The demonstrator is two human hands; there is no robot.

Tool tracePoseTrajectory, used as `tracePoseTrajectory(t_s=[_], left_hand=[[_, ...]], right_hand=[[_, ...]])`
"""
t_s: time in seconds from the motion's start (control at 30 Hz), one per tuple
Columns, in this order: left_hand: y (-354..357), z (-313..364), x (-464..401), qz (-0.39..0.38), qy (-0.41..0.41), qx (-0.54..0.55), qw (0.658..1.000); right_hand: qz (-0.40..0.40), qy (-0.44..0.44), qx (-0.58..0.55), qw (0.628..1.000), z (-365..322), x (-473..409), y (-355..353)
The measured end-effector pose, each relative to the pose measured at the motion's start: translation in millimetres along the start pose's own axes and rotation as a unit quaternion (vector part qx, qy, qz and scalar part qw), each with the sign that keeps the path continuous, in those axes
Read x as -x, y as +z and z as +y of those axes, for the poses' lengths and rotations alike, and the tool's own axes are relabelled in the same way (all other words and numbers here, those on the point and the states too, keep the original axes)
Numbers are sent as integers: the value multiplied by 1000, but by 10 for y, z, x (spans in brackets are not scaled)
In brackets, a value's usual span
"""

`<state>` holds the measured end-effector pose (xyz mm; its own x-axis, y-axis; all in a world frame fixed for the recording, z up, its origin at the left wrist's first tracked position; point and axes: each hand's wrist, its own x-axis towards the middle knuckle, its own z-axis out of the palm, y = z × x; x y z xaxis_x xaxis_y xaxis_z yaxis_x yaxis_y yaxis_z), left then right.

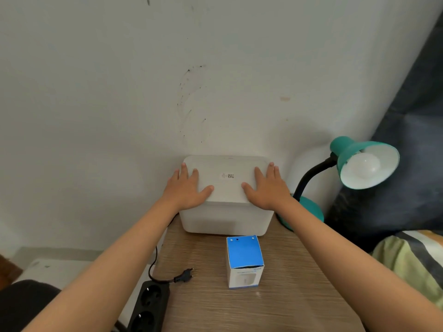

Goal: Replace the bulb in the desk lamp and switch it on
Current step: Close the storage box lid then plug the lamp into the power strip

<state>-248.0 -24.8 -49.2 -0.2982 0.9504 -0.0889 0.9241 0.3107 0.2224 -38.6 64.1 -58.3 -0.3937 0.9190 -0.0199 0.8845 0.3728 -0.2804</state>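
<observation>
Behind everything rises a pale scuffed wall [119, 92], and below it we look down on a wood-grain table [287, 295] pushed against it. Dark cushions [395, 188] fill the right edge, with striped bedding [407, 255] below them. At the table's back sits a white lidded box [226, 212], which stands between us and the wall. Just right of it is the teal desk lamp [347, 168], its black neck curving up from a round base, the shade tipped toward us with a white bulb [365, 167] seated inside. A black power strip [149, 305] lies at the table's left edge, the lamp's unplugged plug [184, 276] just beside it. Nearer us stands a small blue-and-white bulb carton [244, 261], upright, apart from the box. Our left hand [187, 188] and right hand [266, 188] lie flat on the box lid, fingers straight and spread, gripping nothing.
</observation>
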Motion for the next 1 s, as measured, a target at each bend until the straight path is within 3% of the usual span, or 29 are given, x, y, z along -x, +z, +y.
tracePoseTrajectory(t_s=[0.3,0.67,0.8,1.0], left_hand=[[115,-20,-94,43,10,-26,999],[-34,29,-30,27,6,-78,997],[-37,167,187,60,6,-29,998],[136,181,889,129,17,146,981]], right_hand=[[20,2,-48,999,43,-108,14],[26,3,-34,999,8,-63,-38],[128,-49,10,991,-78,88,-103],[245,-194,-113,943,-375,641,14]])
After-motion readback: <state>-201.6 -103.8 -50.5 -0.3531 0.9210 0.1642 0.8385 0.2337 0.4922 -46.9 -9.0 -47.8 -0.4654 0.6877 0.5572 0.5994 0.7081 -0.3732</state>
